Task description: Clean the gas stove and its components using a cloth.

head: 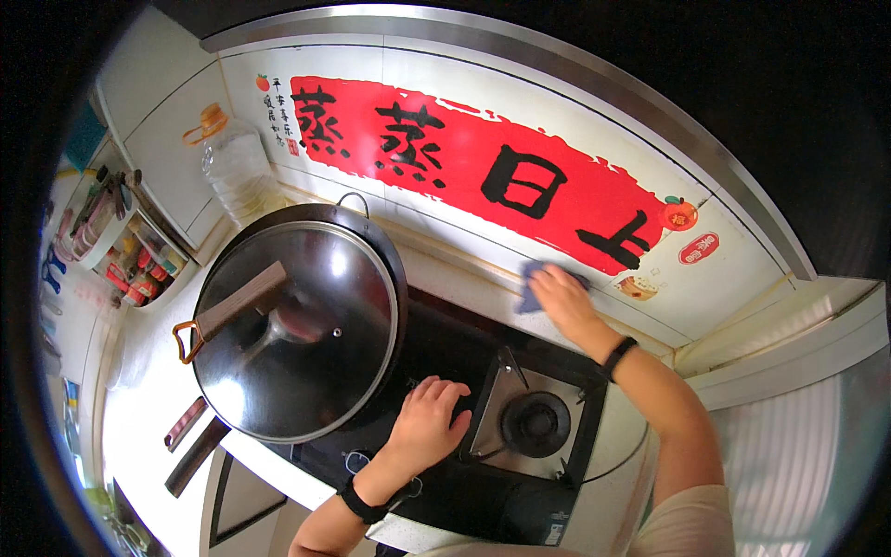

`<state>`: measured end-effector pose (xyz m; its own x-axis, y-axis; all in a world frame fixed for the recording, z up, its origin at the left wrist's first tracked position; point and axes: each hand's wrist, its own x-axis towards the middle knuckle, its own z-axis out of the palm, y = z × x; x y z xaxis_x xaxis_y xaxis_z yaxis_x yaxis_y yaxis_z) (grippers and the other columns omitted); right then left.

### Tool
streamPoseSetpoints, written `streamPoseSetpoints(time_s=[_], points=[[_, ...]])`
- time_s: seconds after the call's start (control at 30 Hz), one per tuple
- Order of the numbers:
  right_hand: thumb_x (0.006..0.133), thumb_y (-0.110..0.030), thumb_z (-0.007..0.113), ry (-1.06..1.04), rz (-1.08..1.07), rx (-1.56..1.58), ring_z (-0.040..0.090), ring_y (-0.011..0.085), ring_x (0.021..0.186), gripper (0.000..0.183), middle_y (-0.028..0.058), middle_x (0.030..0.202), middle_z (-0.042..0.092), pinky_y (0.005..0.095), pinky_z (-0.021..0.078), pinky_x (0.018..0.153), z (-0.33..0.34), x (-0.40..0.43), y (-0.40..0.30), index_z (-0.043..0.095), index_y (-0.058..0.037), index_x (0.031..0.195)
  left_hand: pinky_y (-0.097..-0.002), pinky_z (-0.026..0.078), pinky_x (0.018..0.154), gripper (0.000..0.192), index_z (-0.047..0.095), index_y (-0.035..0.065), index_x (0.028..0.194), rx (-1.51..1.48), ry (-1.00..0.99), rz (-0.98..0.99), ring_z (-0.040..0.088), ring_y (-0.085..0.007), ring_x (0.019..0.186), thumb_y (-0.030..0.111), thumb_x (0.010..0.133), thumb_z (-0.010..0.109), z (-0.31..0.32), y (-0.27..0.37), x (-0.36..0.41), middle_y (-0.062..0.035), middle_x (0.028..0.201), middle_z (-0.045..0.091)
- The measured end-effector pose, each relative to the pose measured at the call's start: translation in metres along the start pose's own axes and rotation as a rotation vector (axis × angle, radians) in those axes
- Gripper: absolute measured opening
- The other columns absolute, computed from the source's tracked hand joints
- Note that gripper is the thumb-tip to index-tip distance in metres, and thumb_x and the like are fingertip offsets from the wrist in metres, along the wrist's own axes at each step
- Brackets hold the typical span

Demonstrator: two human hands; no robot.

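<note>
A dark blue cloth lies under my right hand. The hand presses it where the white tiled wall meets the back counter ledge, below the red wall sticker. Over the black glass gas cooktop, my left hand is palm down and holds nothing, thumb apart from the bent fingers. It sits between the covered wok and the right burner. I cannot tell whether it touches the glass. Each wrist wears a black band.
A large wok with a glass lid covers the left side; its handle juts toward the front. Behind stands a plastic jug. A rack of seasoning jars is at far left. The range hood edge curves overhead.
</note>
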<state>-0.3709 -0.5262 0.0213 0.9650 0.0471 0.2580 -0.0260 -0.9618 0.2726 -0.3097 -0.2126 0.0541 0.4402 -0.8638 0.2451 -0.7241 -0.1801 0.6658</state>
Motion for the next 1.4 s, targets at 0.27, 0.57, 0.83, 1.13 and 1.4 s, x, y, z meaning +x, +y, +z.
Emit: streamPoseSetpoints(time_s=[0.27, 0.57, 0.83, 1.13, 1.4], points=[[0.081, -0.016, 0.046, 0.103, 0.153, 0.251, 0.049, 0.0210, 0.095, 0.012, 0.0060, 0.089, 0.054, 0.0321, 0.0454, 0.073, 0.078, 0.195, -0.081, 0.055, -0.0078, 0.083, -0.0438, 0.036, 0.093, 0.029, 0.051, 0.0049, 0.098, -0.148, -0.157, -0.096, 0.047, -0.0381, 0.101, 0.013, 0.073, 0.062, 0.007, -0.009, -0.014, -0.0148, 0.097, 0.055], [0.074, -0.014, 0.050, 0.047, 0.069, 0.180, 0.049, 0.0170, 0.090, 0.018, 0.0014, 0.086, 0.054, 0.0259, 0.0433, 0.073, 0.121, 0.168, -0.075, 0.058, -0.0082, 0.089, -0.0452, 0.034, 0.094, 0.030, 0.049, 0.0046, 0.100, -0.155, -0.241, -0.142, 0.049, -0.0366, 0.097, 0.010, 0.073, 0.062, 0.006, -0.012, -0.011, -0.0132, 0.095, 0.054], [0.073, -0.010, 0.048, -0.139, 0.085, 0.126, 0.049, 0.0182, 0.092, 0.032, 0.0019, 0.105, 0.055, 0.0280, 0.0457, 0.077, 0.057, -0.025, 0.013, 0.054, -0.0030, 0.104, -0.0422, 0.034, 0.094, 0.029, 0.053, 0.0033, 0.096, -0.113, -0.238, -0.074, 0.050, -0.0329, 0.096, 0.009, 0.069, 0.062, 0.004, 0.010, -0.011, -0.0134, 0.094, 0.056], [0.075, -0.005, 0.049, -0.283, 0.350, -0.013, 0.049, 0.0205, 0.098, 0.032, 0.0002, 0.112, 0.054, 0.0299, 0.0444, 0.083, -0.003, -0.215, 0.078, 0.056, -0.0084, 0.107, -0.0413, 0.036, 0.092, 0.029, 0.052, 0.0061, 0.098, -0.082, -0.249, -0.172, 0.044, -0.0370, 0.108, 0.009, 0.071, 0.062, 0.005, 0.036, -0.026, -0.0146, 0.101, 0.055], [0.079, -0.003, 0.046, -0.285, 0.656, -0.155, 0.049, 0.0262, 0.100, 0.029, 0.0068, 0.111, 0.055, 0.0351, 0.0433, 0.084, 0.018, -0.272, 0.084, 0.056, -0.0052, 0.106, -0.0403, 0.035, 0.093, 0.027, 0.053, 0.0050, 0.098, -0.021, -0.221, -0.173, 0.046, -0.0358, 0.107, 0.010, 0.072, 0.061, 0.006, 0.060, -0.036, -0.0133, 0.100, 0.056]])
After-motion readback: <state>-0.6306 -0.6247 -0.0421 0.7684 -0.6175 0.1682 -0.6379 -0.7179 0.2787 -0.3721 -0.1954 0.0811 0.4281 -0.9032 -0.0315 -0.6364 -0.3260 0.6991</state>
